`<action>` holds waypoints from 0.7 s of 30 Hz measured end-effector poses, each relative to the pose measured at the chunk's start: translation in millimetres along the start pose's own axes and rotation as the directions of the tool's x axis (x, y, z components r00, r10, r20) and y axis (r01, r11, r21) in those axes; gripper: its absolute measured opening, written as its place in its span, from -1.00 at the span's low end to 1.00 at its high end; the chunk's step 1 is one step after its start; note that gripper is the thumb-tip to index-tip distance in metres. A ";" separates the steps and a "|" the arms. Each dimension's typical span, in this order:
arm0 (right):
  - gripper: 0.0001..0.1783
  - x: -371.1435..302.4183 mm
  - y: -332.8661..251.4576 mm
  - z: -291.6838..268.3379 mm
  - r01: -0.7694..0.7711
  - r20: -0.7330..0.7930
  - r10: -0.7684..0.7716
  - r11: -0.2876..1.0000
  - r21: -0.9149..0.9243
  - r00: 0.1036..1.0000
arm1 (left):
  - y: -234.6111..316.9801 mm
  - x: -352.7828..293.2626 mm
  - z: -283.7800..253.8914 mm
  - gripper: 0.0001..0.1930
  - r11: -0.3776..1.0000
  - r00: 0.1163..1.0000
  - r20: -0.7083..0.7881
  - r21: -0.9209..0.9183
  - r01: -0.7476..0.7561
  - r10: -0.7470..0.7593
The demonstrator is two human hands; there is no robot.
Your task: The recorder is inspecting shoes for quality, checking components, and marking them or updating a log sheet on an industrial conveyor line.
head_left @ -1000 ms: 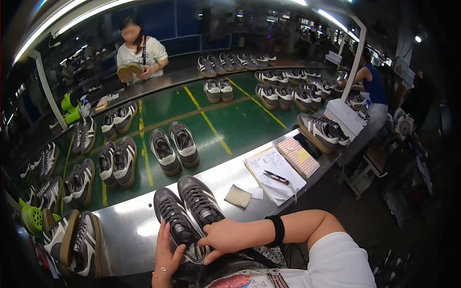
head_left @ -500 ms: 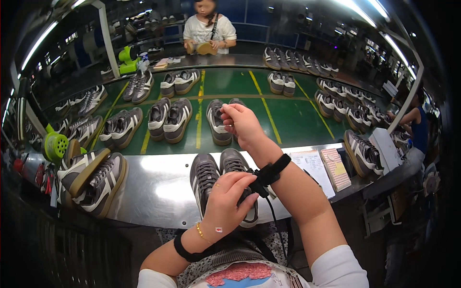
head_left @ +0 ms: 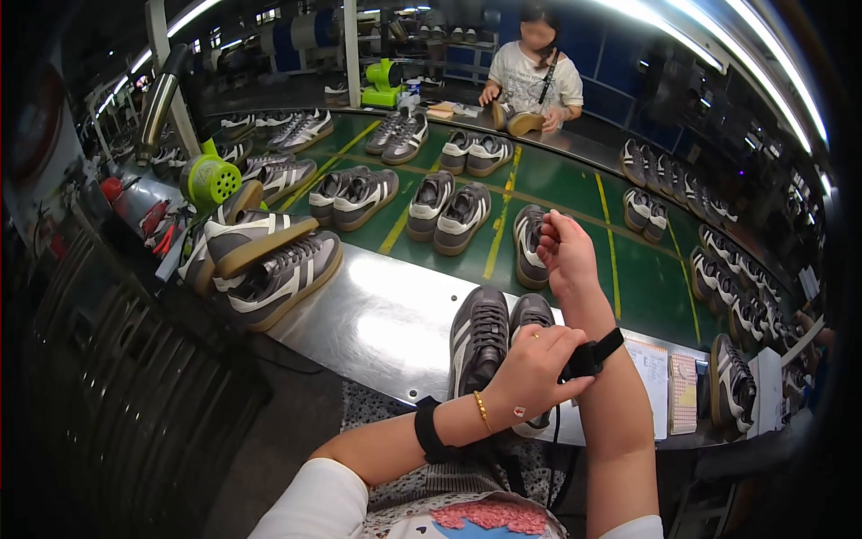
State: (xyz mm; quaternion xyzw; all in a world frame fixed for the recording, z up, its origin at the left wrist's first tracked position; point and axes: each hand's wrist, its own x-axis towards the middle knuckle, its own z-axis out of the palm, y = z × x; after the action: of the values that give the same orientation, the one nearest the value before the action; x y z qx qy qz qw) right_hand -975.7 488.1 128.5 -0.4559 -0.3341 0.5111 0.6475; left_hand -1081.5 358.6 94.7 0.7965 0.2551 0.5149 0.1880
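My left hand (head_left: 532,377), with a gold bracelet and ring, reaches across to my right wrist. Its thumb and fingers close on a small black device (head_left: 585,359) strapped there by a black band, with a cable hanging below. My right hand (head_left: 569,256) is raised over the green belt, fingers curled in and nothing visible in them. Behind it on the belt stands a grey sneaker (head_left: 531,247) with white stripes and a gum sole. Beneath my hands a pair of the same sneakers (head_left: 479,337) sits on the metal table, the right shoe partly hidden.
More sneaker pairs (head_left: 461,218) stand along the green belt (head_left: 584,260). A stack of sneakers (head_left: 283,278) lies at the metal table's (head_left: 377,314) left end, beside a green fan (head_left: 212,182). Notebooks (head_left: 682,395) lie on the right. Across the belt a person (head_left: 537,76) handles shoes.
The view has swung left, so the scene sits further right in the picture. My left hand stays at my right wrist device; my right hand remains raised with curled fingers.
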 end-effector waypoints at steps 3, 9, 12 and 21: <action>-0.82 4.5 5.9 2.6 0.145 -0.016 -0.152 0.967 -0.211 0.988 | 2.4 -0.8 -1.5 -0.53 1.000 1.000 -0.007 -0.010 -0.016 0.016; -0.83 -3.8 5.7 15.3 0.576 0.427 -0.690 -0.018 -0.817 0.584 | -0.9 -5.6 -4.7 -0.51 0.996 0.993 -0.086 0.013 -0.084 0.085; -0.84 -10.6 -12.6 24.5 0.670 0.354 -0.765 0.132 -0.731 0.537 | -3.3 -10.1 -8.7 -0.49 0.990 0.988 -0.067 0.022 -0.139 0.140; -0.88 -34.5 -60.2 23.6 0.016 0.111 -0.150 0.662 0.749 0.982 | -8.7 -3.6 -23.0 -0.42 0.914 0.924 -0.025 -0.134 -0.383 0.383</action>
State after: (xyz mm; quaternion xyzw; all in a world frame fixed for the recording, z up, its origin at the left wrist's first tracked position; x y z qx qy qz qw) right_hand -984.2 456.9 194.4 -0.0923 -0.1682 0.6084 0.7701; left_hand -1105.7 364.2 96.4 0.8166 0.0584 0.5574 0.1380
